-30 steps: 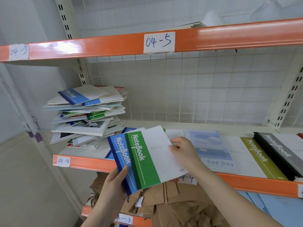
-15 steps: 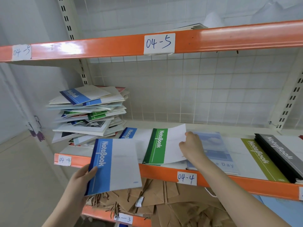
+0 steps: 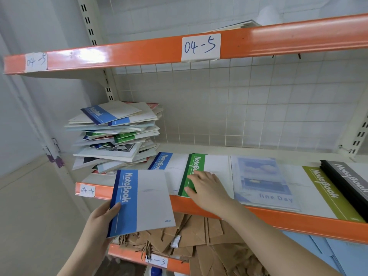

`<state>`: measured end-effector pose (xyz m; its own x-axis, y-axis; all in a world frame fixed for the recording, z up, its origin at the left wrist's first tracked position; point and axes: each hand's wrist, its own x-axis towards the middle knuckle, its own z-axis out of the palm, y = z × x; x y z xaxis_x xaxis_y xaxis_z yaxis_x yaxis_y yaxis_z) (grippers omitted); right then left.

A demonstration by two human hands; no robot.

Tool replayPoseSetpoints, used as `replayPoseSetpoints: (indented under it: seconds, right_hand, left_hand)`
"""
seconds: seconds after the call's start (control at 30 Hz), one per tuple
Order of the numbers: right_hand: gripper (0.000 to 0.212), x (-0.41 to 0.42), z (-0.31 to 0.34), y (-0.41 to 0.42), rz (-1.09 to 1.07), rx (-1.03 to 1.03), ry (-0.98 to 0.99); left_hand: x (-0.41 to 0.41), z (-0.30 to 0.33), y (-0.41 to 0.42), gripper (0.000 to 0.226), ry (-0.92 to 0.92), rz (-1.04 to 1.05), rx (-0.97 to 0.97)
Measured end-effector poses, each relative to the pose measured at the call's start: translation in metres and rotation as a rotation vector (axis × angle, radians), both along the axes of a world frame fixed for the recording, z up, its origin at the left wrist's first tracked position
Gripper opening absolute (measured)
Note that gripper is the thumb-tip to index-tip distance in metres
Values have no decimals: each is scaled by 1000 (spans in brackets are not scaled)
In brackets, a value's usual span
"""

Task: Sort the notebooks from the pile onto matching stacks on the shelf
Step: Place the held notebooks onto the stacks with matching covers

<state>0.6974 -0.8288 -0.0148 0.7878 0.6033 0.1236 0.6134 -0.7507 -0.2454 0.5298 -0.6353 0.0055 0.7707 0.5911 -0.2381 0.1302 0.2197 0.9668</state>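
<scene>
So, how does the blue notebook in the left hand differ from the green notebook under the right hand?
The blue notebook has a blue band at its spine; the green notebook has a green one. The blue notebook is held off the shelf, gripped by the left hand; the green notebook lies flat on the shelf under the right hand. Both have white covers printed "NoteBook".

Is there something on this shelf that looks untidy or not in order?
Yes. The pile of notebooks at the left end of shelf 04-4 is messy: covers fan out at different angles and corners overhang. The sorted stacks to its right, like the green notebook, lie flat and square.
</scene>
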Motion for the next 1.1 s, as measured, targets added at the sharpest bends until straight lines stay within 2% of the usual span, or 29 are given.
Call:
replayPoseSetpoints:
  seconds: [0.23, 0.8, 0.93, 1.0, 1.1]
  right_hand:
    - [47, 3, -4, -4, -85, 28, -51]
    - [45, 15, 3, -6, -45, -25, -44]
    - [40, 9, 5, 7, 139, 64, -79]
    - [35, 6, 6, 15, 237, 42, -63]
    - [23, 5, 5, 22, 269, 26, -49]
  left_hand:
    - [-1, -3, -7, 18, 12, 12, -22]
    - [-7, -9, -4, 19, 51, 39, -28]
    - [-8, -11, -1, 20, 53, 49, -32]
    - [-8, -11, -1, 21, 50, 43, -27]
    - [-9, -12, -2, 20, 46, 49, -25]
